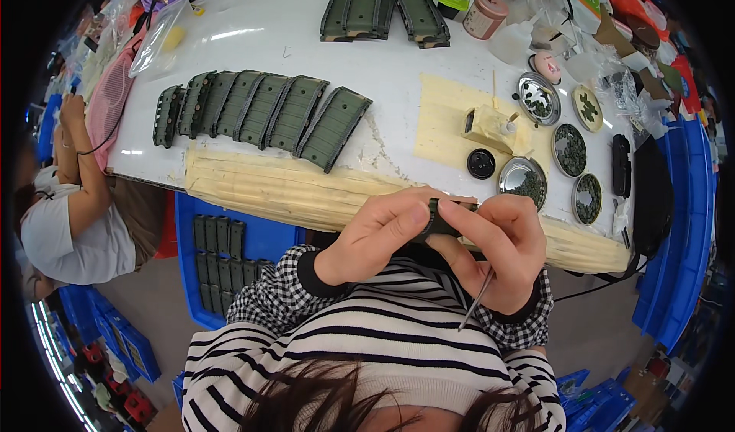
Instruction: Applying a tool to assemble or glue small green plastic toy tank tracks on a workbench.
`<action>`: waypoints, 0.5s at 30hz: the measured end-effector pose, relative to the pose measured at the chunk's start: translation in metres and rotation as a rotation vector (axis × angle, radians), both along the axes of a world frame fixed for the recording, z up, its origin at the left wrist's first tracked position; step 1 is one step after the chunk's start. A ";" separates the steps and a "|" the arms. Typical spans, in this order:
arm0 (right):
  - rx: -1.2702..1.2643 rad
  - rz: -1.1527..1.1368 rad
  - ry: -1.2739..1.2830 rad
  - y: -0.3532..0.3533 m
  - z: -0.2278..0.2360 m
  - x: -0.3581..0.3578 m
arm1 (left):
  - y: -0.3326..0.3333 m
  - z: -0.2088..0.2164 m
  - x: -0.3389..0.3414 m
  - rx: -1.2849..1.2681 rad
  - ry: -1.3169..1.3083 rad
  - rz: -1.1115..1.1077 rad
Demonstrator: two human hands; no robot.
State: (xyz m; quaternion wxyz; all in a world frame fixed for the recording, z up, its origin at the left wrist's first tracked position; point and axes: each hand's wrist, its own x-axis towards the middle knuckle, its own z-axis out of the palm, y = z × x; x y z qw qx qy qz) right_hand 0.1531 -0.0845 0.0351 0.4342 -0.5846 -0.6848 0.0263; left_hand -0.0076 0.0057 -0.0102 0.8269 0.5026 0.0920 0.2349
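Near the table's front edge, my left hand (375, 237) and my right hand (494, 244) hold a dark green part (444, 224) between them. My left thumb presses on its near end, and my right fingertips touch its top. Much of the part is hidden by my fingers. Tucked in my right hand, metal tweezers (476, 302) point down toward my body. Just beyond my right hand stands a round dish of small green pieces (523, 183), next to a black round lid (481, 163). To the left, several ribbed green parts (256, 110) lie side by side.
More green parts (360, 14) lie at the far side. A taped block (498, 128), several dishes (570, 148) and a pink jar (486, 14) occupy the right. Below the table's left side, a blue crate (283, 240) holds green parts. Another person (76, 210) sits at the left.
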 end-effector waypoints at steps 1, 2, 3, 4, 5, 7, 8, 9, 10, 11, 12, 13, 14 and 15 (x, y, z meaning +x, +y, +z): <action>-0.009 -0.014 -0.030 0.000 -0.001 0.000 | -0.001 0.000 0.000 0.027 -0.008 0.019; -0.018 -0.028 -0.061 -0.002 -0.002 0.000 | -0.001 0.001 0.001 0.035 -0.002 0.008; -0.025 -0.040 -0.088 -0.003 -0.003 -0.001 | 0.001 0.001 0.000 0.044 0.008 -0.001; -0.041 -0.046 -0.126 -0.003 -0.002 -0.001 | 0.002 0.002 -0.001 0.053 0.018 -0.010; -0.056 -0.052 -0.165 -0.003 0.000 0.000 | 0.002 0.003 -0.002 0.066 0.053 -0.018; -0.070 -0.064 -0.221 -0.002 0.003 -0.002 | 0.002 0.008 -0.002 0.087 0.117 -0.034; -0.066 -0.070 -0.234 -0.001 0.004 -0.003 | 0.001 0.008 -0.002 0.065 0.120 -0.023; -0.062 -0.077 -0.250 -0.001 0.006 -0.004 | 0.000 0.009 -0.002 0.043 0.121 -0.013; -0.060 -0.052 -0.213 -0.001 0.008 -0.003 | -0.001 0.011 -0.002 0.021 0.123 -0.003; -0.057 -0.027 -0.176 -0.002 0.009 0.000 | 0.000 0.013 -0.002 -0.125 0.085 -0.010; -0.055 -0.002 -0.139 -0.003 0.010 0.002 | 0.001 0.015 -0.003 -0.270 0.045 -0.017; 0.008 -0.068 -0.089 -0.005 0.012 0.003 | 0.003 0.019 -0.004 -0.416 0.004 -0.024; 0.072 -0.133 -0.039 -0.010 0.015 0.002 | 0.013 0.028 -0.009 -0.430 0.046 -0.052; 0.134 -0.205 0.014 -0.014 0.018 0.002 | 0.019 0.030 -0.016 -0.274 0.054 0.031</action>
